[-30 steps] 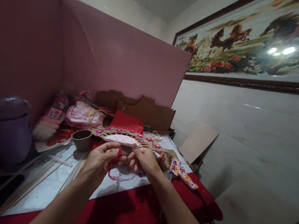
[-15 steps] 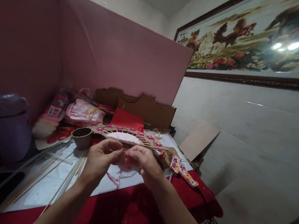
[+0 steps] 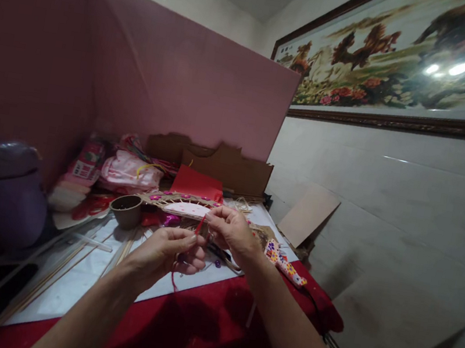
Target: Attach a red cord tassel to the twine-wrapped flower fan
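A short stretch of red cord point(image 3: 201, 224) runs taut between my two hands. My left hand point(image 3: 174, 250) pinches its lower end between thumb and forefinger, the other fingers loosely curled. Slightly higher and to the right, my right hand point(image 3: 232, 233) grips the upper end. A loose red tail hangs below my left hand. Behind the hands lies an arched piece point(image 3: 185, 208) with pink flowers along its rim and a pale dotted panel, partly hidden by my right hand. A small purple bead point(image 3: 217, 264) rests on the white sheet point(image 3: 170, 286) below.
A grey-brown cup point(image 3: 125, 213) stands left of the hands, near thin wooden sticks point(image 3: 62, 273). A flower-patterned glue gun point(image 3: 284, 264) lies to the right. Red paper point(image 3: 198, 183) and cardboard point(image 3: 234, 165) are at the back; a lidded purple bin point(image 3: 8, 197) is far left.
My hands were close together at the same height. Now my right hand is higher and my left lower, with the red cord stretched between them.
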Tool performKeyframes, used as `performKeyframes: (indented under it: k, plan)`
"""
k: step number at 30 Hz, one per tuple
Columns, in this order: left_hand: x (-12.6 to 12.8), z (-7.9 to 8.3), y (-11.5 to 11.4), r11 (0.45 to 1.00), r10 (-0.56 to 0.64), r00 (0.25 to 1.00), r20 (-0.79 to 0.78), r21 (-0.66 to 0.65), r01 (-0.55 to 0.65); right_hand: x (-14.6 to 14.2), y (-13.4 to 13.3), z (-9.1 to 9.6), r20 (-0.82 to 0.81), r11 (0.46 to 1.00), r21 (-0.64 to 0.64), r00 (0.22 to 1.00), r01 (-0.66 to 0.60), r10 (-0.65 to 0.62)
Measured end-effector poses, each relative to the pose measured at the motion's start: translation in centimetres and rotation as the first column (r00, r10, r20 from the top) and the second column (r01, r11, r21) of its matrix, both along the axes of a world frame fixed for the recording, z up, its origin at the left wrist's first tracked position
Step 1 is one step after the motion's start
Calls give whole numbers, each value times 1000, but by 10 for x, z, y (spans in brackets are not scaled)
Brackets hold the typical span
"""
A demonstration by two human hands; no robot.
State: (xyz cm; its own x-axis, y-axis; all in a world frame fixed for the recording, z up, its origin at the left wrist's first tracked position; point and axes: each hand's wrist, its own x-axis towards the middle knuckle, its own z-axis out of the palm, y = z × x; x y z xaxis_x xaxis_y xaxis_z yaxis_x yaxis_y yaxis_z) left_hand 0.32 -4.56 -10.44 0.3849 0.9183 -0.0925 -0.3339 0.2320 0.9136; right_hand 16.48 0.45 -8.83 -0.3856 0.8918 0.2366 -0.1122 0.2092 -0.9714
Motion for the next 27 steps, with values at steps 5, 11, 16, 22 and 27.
performKeyframes:
  k: [5,11,16,22,27]
  plan:
    - [-3,7,-3,1000,-3,987,158,13,1,2,-1,-3,388,723,663,738,193,-553]
    - [-16,19,4,910,403,793,456,-104,-403,14,-21,-20,485,571,818,447,74,-752]
    - [-16,15,8,853,495,791,359,-26,-521,29,-33,-34,640,732,680,460,32,-615]
    - [-18,22,4,593,707,641,298,243,-768,22,-37,-41,689,797,601,545,-61,-478]
    - [-24,31,-1,359,826,460,326,326,-875,-26,-29,-47,754,755,608,477,-245,-452]
